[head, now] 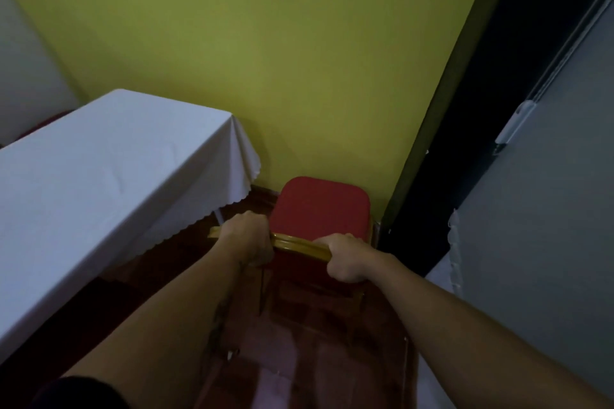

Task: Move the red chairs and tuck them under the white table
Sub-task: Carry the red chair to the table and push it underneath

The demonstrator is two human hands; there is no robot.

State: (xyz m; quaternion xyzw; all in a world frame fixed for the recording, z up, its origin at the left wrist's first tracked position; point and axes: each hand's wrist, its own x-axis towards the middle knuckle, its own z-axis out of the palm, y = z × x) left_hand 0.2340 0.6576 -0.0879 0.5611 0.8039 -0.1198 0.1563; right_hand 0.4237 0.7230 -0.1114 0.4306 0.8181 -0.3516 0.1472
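A red chair [320,207] with a gold frame stands in front of me, its seat facing the yellow wall. My left hand [247,234] grips the left end of its gold top rail. My right hand [347,261] grips the rail's right end. The white table [99,169], draped in a white cloth, stretches along my left side. Its near corner hangs just left of the chair, apart from it. The chair's back legs show dimly below my hands.
A yellow wall [282,60] stands close behind the chair. A dark door frame [491,109] and a grey panel [548,209] close off the right. The floor [315,342] is dark reddish wood. Part of another red chair [50,119] shows beyond the table at far left.
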